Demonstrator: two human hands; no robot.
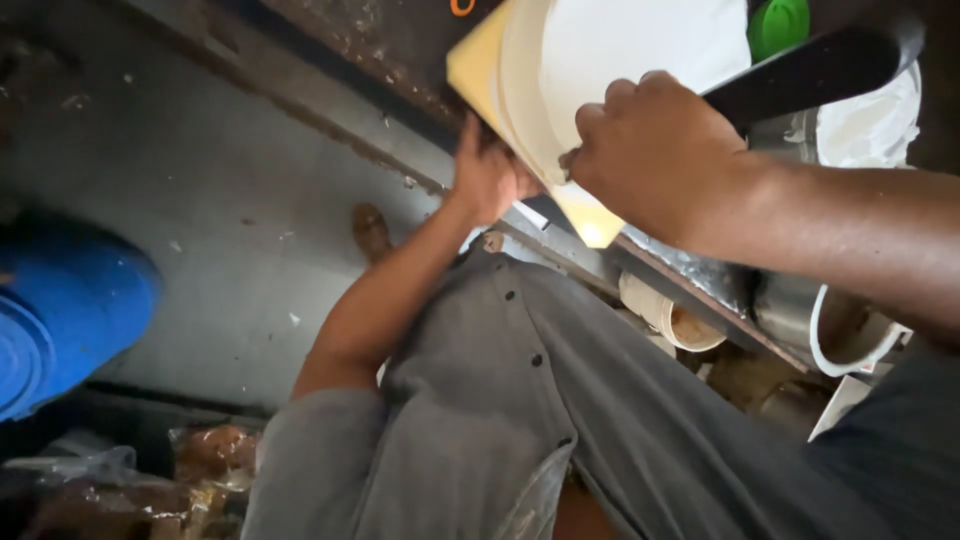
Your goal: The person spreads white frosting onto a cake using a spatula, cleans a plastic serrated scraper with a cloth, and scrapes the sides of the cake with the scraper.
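Observation:
My left hand [488,178] grips the lower edge of a pale yellow board [472,72], held tilted over the edge of a metal counter [690,262]. A white round dish [620,50] rests against the board. My right hand [650,150] is curled on the rim of that dish, knuckles toward me. A black handle-like bar [810,70] runs from behind my right hand up to the right; I cannot tell whether that hand holds it. My grey buttoned shirt [500,400] fills the lower middle.
A blue barrel [60,310] stands at the left on the grey floor [200,180]. Clear plastic bags with brown contents [200,460] lie at the bottom left. Under the counter sit a cream cup [665,312] and a white bucket [850,350]. A green lid [778,25] shows at the top.

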